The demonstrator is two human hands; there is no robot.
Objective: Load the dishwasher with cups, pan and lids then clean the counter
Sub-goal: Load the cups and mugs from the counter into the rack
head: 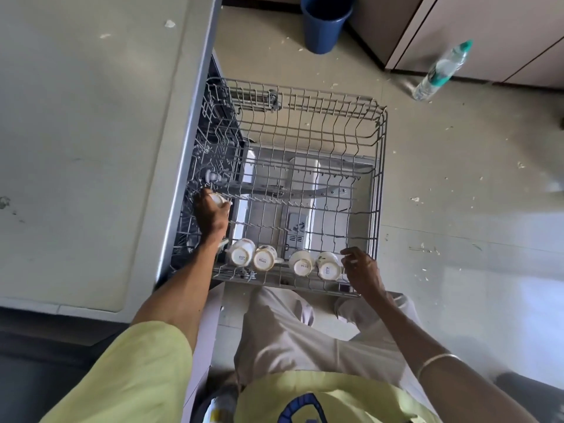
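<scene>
The grey wire upper rack [378, 166] of the dishwasher is pulled out over the open door. Several white cups [241, 254] lie upside down in a row along its near edge. My left hand [212, 219] reaches into the rack's left side, fingers closed around another white cup [218, 199]. My right hand [361, 270] hovers at the rack's near right corner, fingers apart and holding nothing, right beside the rightmost cup [328, 268].
A pale counter [85, 132] runs along the left, with a few crumbs on it. A blue bin [325, 22] stands on the floor beyond the rack. A plastic water bottle [442, 70] stands by the cabinets at right. Scraps litter the floor.
</scene>
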